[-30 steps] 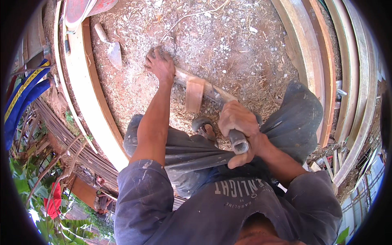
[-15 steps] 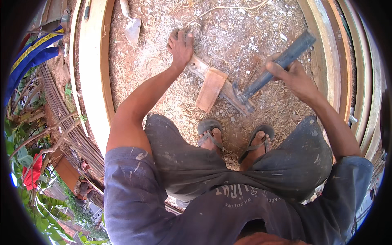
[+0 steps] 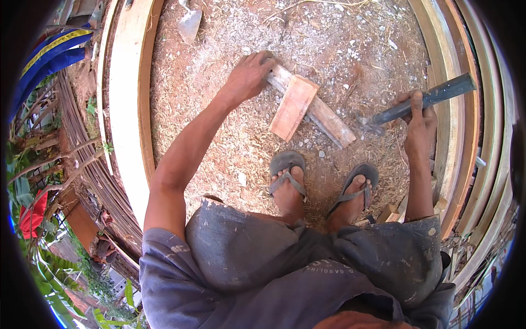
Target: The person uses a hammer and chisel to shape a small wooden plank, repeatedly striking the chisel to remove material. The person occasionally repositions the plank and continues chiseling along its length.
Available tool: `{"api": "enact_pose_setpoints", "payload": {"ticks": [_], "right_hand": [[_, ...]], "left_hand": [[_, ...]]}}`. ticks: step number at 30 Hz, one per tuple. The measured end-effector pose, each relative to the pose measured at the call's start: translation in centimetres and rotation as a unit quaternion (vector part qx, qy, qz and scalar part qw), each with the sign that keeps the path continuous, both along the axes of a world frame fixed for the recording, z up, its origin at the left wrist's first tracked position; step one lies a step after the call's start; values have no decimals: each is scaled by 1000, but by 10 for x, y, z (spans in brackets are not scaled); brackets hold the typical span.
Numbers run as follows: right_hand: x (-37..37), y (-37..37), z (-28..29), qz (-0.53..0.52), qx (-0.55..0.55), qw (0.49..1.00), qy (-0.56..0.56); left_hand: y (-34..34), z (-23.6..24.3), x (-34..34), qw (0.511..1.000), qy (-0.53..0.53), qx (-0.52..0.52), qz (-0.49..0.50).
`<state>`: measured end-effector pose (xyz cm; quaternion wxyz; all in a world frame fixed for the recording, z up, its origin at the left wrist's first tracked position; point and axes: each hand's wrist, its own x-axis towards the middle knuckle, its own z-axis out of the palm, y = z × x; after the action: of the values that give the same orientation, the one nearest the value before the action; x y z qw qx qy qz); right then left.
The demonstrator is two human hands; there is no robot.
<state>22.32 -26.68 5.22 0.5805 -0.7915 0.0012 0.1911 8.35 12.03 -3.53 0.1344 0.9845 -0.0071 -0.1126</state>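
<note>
My left hand [image 3: 251,74] is closed on the far end of a weathered wooden strip [image 3: 333,122], which lies diagonally on the dirt with a short reddish board [image 3: 293,108] across it. Out to the right, my right hand [image 3: 416,112] grips a dark tool with a long tubular handle [image 3: 449,89]; its blurred metal head [image 3: 370,125] is just right of the strip's near end, apart from it. My two sandalled feet [image 3: 289,189] are below the wood.
A trowel [image 3: 189,26] lies at the top left of the dirt [image 3: 208,142]. Long planks [image 3: 129,104] run along the left, more lumber [image 3: 449,44] along the right. Rusty rods [image 3: 87,142], plants, blue cloth [image 3: 52,66] and red cloth [image 3: 34,214] fill the far left.
My right hand has swung from near my lap out to the right with the tool, whose head has come away from the strip. My left hand still holds the strip's far end.
</note>
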Motion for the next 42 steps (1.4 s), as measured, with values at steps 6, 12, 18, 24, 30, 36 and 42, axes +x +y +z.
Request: {"api": "enact_pose_setpoints", "payload": {"ticks": [6,12,18,24,30,36,42], "right_hand": [[-5,-44,21,-2,-133,987,-89],[-13,-43,29,-38,-128,989,-58],[-16,-61,35,93,-154,979,-93],[-27,-62,54,204,-136,968,53],[-37,-86,46,151,122,939,285],[-32,-90,58,143,116,952,244],[-53,-46,81,137,85,987,10]], "left_hand": [[-2,66,3,930,-353,63,-85],[23,68,-19,851,-517,31,-86],[22,83,-33,832,-550,71,-1],[-3,100,-38,943,-291,65,147],[-16,107,-36,931,-103,-166,309],[-28,98,-40,728,-116,-506,448],[-32,90,-22,607,-98,-524,589]]}}
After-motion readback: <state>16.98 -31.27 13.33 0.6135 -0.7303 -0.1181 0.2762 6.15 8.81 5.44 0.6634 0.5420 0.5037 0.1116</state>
